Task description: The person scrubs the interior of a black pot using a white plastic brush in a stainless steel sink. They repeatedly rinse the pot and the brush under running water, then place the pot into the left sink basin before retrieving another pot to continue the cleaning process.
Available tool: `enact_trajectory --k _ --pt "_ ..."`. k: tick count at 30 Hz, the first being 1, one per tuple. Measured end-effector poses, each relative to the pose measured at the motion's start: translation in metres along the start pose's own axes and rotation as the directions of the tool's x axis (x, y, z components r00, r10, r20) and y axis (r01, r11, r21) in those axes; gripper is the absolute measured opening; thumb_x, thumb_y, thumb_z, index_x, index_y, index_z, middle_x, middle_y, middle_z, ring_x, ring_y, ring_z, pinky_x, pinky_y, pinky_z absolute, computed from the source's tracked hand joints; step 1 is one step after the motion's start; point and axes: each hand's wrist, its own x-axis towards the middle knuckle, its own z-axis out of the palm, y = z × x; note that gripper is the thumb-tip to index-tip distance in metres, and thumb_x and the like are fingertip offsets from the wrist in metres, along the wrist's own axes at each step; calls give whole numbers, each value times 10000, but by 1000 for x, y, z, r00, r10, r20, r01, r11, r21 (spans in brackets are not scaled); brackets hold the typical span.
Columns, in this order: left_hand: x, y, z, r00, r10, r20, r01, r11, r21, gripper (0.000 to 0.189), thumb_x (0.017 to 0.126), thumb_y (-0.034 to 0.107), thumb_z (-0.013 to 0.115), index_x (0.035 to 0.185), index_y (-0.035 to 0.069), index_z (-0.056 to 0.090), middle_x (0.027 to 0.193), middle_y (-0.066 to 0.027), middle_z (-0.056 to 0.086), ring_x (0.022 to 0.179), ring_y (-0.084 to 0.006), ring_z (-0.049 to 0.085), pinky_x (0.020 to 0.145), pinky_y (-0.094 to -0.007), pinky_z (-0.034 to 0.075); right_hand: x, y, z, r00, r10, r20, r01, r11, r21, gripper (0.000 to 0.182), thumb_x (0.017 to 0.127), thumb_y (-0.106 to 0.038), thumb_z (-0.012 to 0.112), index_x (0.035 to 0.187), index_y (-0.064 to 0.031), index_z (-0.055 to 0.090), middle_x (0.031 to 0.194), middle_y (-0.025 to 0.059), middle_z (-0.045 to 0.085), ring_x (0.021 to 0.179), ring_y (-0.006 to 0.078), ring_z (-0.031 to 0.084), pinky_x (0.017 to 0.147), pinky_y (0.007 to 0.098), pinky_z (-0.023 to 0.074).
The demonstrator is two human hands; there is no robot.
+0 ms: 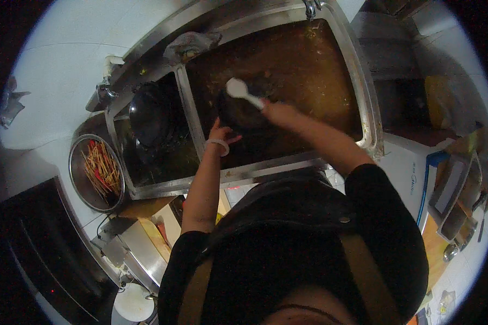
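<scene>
My right hand (281,114) grips the handle of a white brush or scoop-like tool (237,88) above the larger basin of a stainless steel sink (192,111), which holds brownish water (305,77). A dark, round pan-like object (244,111) lies below the tool, partly in the murk; its outline is unclear. At its near left edge is my left hand (222,133), fingers spread, with a pale bracelet on the wrist. Whether these fingers hold the rim cannot be made out. A black rounded vessel (148,115) sits in the smaller left basin.
A steel bowl (71,172) with wooden skewers stands left of the sink. Two taps (105,91) (310,9) rise at its back. A crumpled plastic bag (191,46) lies on the back rim. To the right are a white box (406,174) and a metal tray (451,191).
</scene>
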Motion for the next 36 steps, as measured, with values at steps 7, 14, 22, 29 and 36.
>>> enact_trajectory --k 7,14,22,29,36 --pt "24 -5 -48 996 85 -3 -81 964 255 803 702 -141 433 1334 259 143 859 -123 478 667 -221 493 693 -461 504 -59 26 -51 974 -166 157 189 971 -148 414 860 -333 356 1216 -122 347 911 211 568 785 362 568 682 471 435" --pt "-1 12 -10 999 23 -42 -16 988 155 754 714 -147 398 1320 245 179 842 -94 472 671 -217 476 702 -478 513 -50 -7 -4 940 -205 272 92 921 377 444 865 -370 343 1232 -118 338 892 142 578 730 286 574 650 425 443" --pt "-13 11 6 1000 -6 -24 7 999 48 681 735 -134 360 1298 227 226 1055 -108 452 792 -268 503 696 -503 501 -21 -10 -13 998 67 17 -67 998 21 414 869 -365 354 1226 -157 373 886 157 578 819 285 561 742 402 427" --pt "0 9 -13 998 54 -15 -53 995 79 695 709 -136 372 1295 210 232 1067 -124 441 768 -308 498 671 -505 501 -44 57 -33 975 -112 194 145 976 -165 463 874 -425 295 1179 -94 406 863 178 582 812 347 566 682 456 440" --pt "1 20 0 996 0 -88 7 996 86 687 688 -134 383 1277 201 269 1084 -128 444 810 -314 494 674 -514 497 -28 -23 14 957 -218 193 109 883 457 387 852 -314 371 1198 -142 393 940 158 575 774 322 580 642 449 453"
